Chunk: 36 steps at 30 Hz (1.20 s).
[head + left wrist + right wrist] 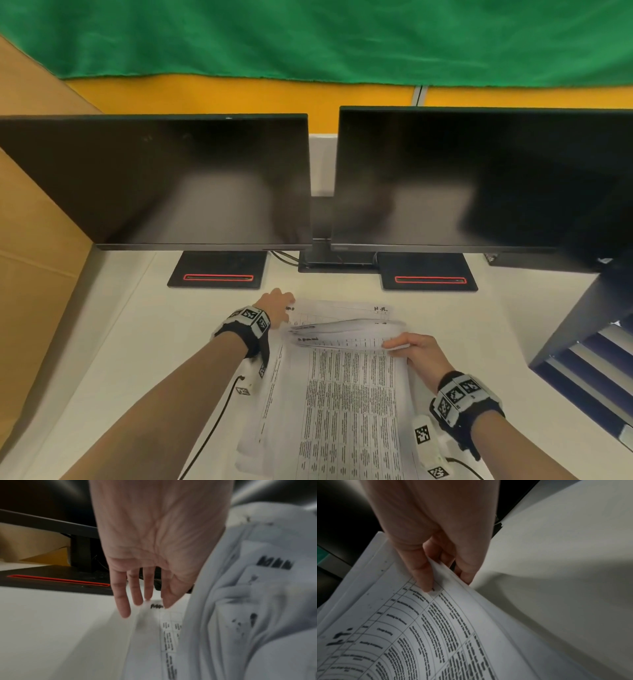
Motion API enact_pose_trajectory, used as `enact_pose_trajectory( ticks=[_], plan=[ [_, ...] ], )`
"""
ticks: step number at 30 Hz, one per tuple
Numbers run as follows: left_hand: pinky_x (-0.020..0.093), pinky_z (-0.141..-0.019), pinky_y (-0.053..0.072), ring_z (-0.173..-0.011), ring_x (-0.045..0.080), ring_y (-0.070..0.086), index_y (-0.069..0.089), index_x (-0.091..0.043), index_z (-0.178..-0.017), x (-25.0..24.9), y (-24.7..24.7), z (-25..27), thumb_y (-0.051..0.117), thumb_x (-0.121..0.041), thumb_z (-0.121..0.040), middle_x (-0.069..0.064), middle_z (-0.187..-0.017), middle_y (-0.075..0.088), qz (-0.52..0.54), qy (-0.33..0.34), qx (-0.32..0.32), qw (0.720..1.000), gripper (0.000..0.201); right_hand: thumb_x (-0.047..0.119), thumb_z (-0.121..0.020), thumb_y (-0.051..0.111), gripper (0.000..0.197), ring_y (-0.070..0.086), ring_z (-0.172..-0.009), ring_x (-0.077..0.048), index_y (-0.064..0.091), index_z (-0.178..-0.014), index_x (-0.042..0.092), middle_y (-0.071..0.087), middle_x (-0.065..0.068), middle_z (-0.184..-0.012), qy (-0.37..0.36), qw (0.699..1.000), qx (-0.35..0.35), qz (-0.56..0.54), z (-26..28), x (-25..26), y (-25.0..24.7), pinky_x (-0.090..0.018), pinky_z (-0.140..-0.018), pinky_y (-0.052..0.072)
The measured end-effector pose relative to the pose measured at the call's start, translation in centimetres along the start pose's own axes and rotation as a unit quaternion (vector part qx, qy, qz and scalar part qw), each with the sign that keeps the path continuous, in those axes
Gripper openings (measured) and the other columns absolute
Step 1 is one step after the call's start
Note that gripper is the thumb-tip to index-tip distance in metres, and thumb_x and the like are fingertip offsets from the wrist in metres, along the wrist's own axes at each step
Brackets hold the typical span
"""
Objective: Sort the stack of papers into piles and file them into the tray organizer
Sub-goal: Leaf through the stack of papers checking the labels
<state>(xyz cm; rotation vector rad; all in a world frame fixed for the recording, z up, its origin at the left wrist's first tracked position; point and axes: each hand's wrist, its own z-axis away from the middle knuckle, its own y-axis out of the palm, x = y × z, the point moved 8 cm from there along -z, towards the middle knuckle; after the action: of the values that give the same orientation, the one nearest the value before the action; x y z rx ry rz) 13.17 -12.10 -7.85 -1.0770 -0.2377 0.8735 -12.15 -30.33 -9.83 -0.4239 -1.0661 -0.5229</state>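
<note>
A stack of printed papers [342,394] lies on the white desk [137,342] in front of me. My right hand [416,349] pinches the far right corner of several top sheets [447,615], thumb on top and fingers under, lifting and fanning them. My left hand [277,306] is at the stack's far left corner, fingers straight, fingertips [167,601] touching the bottom sheet [169,635]. The fanned sheets [257,588] curve up beside that hand. The dark tray organizer [589,359] with slatted shelves stands at the right edge.
Two black monitors [164,181] [479,178] stand behind the papers, their bases [217,274] [428,275] close to the stack's far edge. A cardboard panel [30,257] borders the desk on the left. A black cable [212,428] trails by my left forearm.
</note>
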Motion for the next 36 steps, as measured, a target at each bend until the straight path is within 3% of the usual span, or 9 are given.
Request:
enact_pose_trajectory(
  ticks=[4, 11, 14, 17, 22, 25, 29, 33, 36],
  plan=[
    [0.041, -0.1, 0.043, -0.123, 0.029, 0.043, 0.04, -0.024, -0.136, 0.8, -0.4, 0.0, 0.056, -0.007, -0.086, 0.006, -0.135, 0.044, -0.064, 0.002, -0.034, 0.997, 0.055, -0.016, -0.075, 0.063, 0.03, 0.066, -0.102, -0.026, 0.079, -0.071, 0.01, 0.076, -0.01, -0.093, -0.01, 1.0, 0.009, 0.007, -0.1, 0.3, 0.1, -0.045, -0.105, 0.044],
    [0.029, -0.075, 0.047, -0.085, 0.021, 0.062, 0.06, -0.016, -0.085, 1.2, -3.4, 0.7, 0.066, -0.022, -0.084, 0.002, -0.089, 0.065, 0.045, -0.006, -0.144, 0.989, 0.008, -0.014, -0.075, 0.064, 0.032, 0.065, -0.1, -0.023, 0.079, -0.07, 0.013, 0.076, -0.005, -0.09, -0.018, 0.999, 0.014, 0.023, 0.2, 1.2, 0.6, -0.037, -0.1, 0.045],
    [0.03, -0.077, 0.048, -0.085, 0.022, 0.062, 0.063, -0.013, -0.093, 1.0, -4.1, 1.0, 0.06, -0.018, -0.088, 0.006, -0.093, 0.068, 0.071, 0.007, -0.162, 0.984, 0.009, -0.014, -0.076, 0.064, 0.028, 0.064, -0.099, -0.022, 0.077, -0.075, 0.01, 0.074, -0.006, -0.093, -0.02, 1.0, 0.01, 0.006, 0.3, 1.8, 0.7, -0.027, -0.086, 0.046],
    [0.034, -0.089, 0.049, -0.09, 0.023, 0.062, 0.064, -0.014, -0.112, 1.0, -4.9, 1.3, 0.057, -0.019, -0.091, 0.009, -0.102, 0.068, 0.102, 0.009, -0.181, 0.978, 0.023, -0.015, -0.076, 0.063, 0.025, 0.063, -0.099, -0.02, 0.077, -0.08, 0.006, 0.073, -0.006, -0.095, -0.022, 1.0, 0.005, 0.002, 0.2, 2.2, 0.9, -0.028, -0.09, 0.045],
    [0.024, -0.077, 0.042, -0.086, 0.015, 0.058, 0.072, -0.015, -0.092, 0.5, -6.2, 2.5, 0.057, -0.017, -0.09, 0.002, -0.097, 0.067, 0.187, 0.059, -0.234, 0.952, 0.015, -0.014, -0.078, 0.062, 0.021, 0.063, -0.1, -0.022, 0.075, -0.083, 0.001, 0.073, -0.006, -0.093, -0.018, 1.0, 0.013, 0.005, 0.3, 2.4, 1.6, -0.029, -0.09, 0.047],
    [0.016, -0.071, 0.041, -0.086, 0.005, 0.058, 0.067, -0.013, -0.088, 0.3, -5.4, 3.6, 0.057, -0.013, -0.091, -0.006, -0.091, 0.065, 0.322, 0.103, -0.184, 0.923, 0.011, -0.012, -0.079, 0.063, 0.019, 0.062, -0.102, -0.021, 0.075, -0.084, 0.003, 0.071, -0.009, -0.101, -0.025, 1.0, 0.008, 0.009, 0.3, 2.2, 1.7, -0.028, -0.092, 0.045],
    [0.017, -0.075, 0.044, -0.085, 0.006, 0.059, 0.064, -0.02, -0.082, 0.4, -4.1, 4.7, 0.064, -0.017, -0.087, -0.008, -0.087, 0.065, 0.337, 0.125, -0.127, 0.924, 0.006, -0.008, -0.079, 0.065, 0.016, 0.055, -0.108, -0.022, 0.075, -0.088, 0.002, 0.062, -0.016, -0.117, -0.039, 0.999, -0.015, 0.034, 0.0, 1.8, 1.7, -0.021, -0.083, 0.04],
    [0.029, -0.088, 0.052, -0.09, 0.01, 0.065, 0.06, -0.018, -0.079, 0.3, -1.9, 5.2, 0.069, -0.01, -0.083, 0.001, -0.092, 0.069, 0.34, 0.137, -0.052, 0.929, 0.013, -0.005, -0.078, 0.067, 0.018, 0.047, -0.124, -0.029, 0.077, -0.087, 0.008, 0.056, -0.018, -0.126, -0.031, 0.998, 0.013, 0.058, -0.3, 1.4, 2.2, -0.045, -0.113, 0.028],
    [0.027, -0.098, 0.044, -0.111, 0.014, 0.062, 0.057, -0.017, -0.084, -0.8, -0.3, 6.0, 0.063, -0.01, -0.088, 0.004, -0.11, 0.07, 0.372, 0.148, 0.041, 0.916, 0.01, -0.005, -0.079, 0.066, 0.019, 0.05, -0.119, -0.025, 0.076, -0.09, 0.006, 0.062, -0.016, -0.12, -0.017, 0.998, 0.025, 0.058, -0.2, 1.5, 2.4, -0.042, -0.114, 0.026]
  ],
)
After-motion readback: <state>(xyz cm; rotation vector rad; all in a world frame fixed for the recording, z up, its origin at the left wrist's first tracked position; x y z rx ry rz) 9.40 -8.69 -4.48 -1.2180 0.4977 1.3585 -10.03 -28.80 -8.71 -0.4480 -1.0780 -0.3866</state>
